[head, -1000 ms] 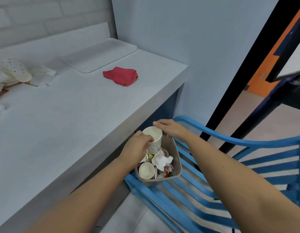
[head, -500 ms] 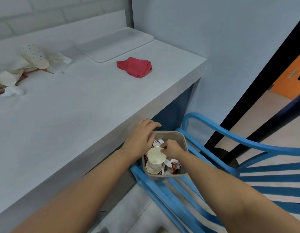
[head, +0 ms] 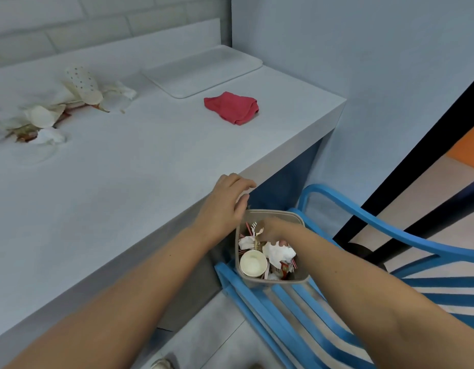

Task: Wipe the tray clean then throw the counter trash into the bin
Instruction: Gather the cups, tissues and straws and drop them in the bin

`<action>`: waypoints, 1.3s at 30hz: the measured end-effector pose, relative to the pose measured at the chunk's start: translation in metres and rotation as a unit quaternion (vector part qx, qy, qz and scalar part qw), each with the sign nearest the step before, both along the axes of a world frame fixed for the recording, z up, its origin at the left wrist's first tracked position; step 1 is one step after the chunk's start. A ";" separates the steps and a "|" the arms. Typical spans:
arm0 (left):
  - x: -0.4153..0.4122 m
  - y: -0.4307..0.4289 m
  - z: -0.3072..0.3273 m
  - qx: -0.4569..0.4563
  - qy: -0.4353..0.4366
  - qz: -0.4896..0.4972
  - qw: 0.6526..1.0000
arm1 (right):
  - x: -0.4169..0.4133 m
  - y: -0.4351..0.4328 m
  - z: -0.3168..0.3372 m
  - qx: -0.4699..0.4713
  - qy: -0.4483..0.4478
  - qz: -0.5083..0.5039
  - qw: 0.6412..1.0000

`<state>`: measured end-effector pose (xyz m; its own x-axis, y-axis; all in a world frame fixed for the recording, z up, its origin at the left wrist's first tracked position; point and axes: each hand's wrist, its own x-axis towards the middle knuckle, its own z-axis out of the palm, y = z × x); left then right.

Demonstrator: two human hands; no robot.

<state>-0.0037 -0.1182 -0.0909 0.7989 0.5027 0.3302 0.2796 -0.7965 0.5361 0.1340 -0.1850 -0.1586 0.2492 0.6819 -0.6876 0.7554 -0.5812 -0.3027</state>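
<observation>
cup (head: pixel 253 263) now in bin (head: pixel 273 282), right hand (head: pixel 277 229) lower

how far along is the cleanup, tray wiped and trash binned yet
Tray part looks done: the flat white tray sits bare, the crumpled red cloth lying beside it. In hand: the right hand is inside the grey bin, which holds a white paper cup and crumpled paper. Left: a pile of crumpled cups and tissues on the white counter.

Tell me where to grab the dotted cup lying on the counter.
Probably pinch the dotted cup across its flattened sides, coming straight down from above. It lies tipped over and crushed on the counter, among other scraps, so no upright wall offers a wrap.
</observation>
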 end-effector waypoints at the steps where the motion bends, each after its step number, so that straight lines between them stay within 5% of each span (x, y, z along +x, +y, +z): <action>1: 0.000 0.002 0.002 -0.004 -0.004 0.006 1.000 | -0.002 0.004 0.016 -0.017 0.009 0.012 1.000; 9: -0.022 0.026 0.029 -0.007 -0.059 0.125 0.990 | -0.015 0.059 0.122 -0.114 -0.028 0.086 0.989; 16: -0.075 0.069 0.055 0.020 -0.061 0.214 0.975 | -0.068 0.105 0.199 0.026 -0.055 0.143 0.988; 24: -0.178 0.146 0.070 0.020 -0.048 0.325 0.944 | -0.156 0.188 0.209 0.204 -0.041 0.169 0.963; 39: -0.358 0.310 0.043 -0.026 0.033 0.467 0.883 | -0.295 0.324 0.189 0.226 -0.001 0.229 0.947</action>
<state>-0.3617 0.1915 -0.0479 0.0453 0.9657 0.2559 0.8342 -0.1775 0.5221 -0.1612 0.1392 0.0302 -0.1431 0.9432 -0.2998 0.8981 -0.0035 -0.4397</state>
